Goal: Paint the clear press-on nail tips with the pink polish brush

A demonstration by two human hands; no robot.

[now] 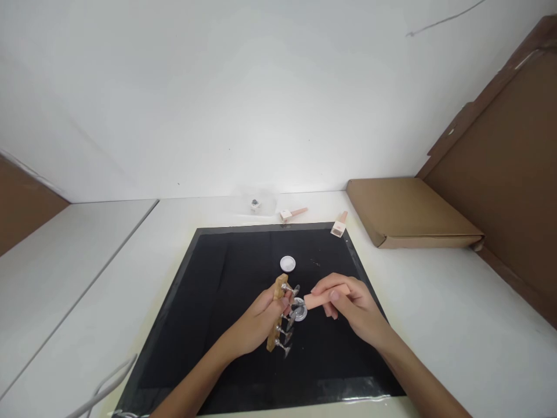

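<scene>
My left hand (263,319) is closed around a narrow wooden bar (272,337), held tilted above the black mat. Several short metal stems stick out of its right side, each carrying a thin, greyish, translucent piece that looks like a nail tip (287,350). In my right hand (354,302) is a pink polish brush (322,299), pinched by its long handle and pointing left at the pieces. Its bristle end is too small to make out. Below, between the hands, a small round white jar (299,314) lies partly hidden. A white round lid (288,264) rests farther back on the mat.
The black mat (209,290) covers the middle of a white table. Behind it lie two white bottles with pink handles (299,212) (338,228) and a small white bottle with a dark top (255,205). A flat cardboard box (413,209) sits right; a white cable (108,386) lies left.
</scene>
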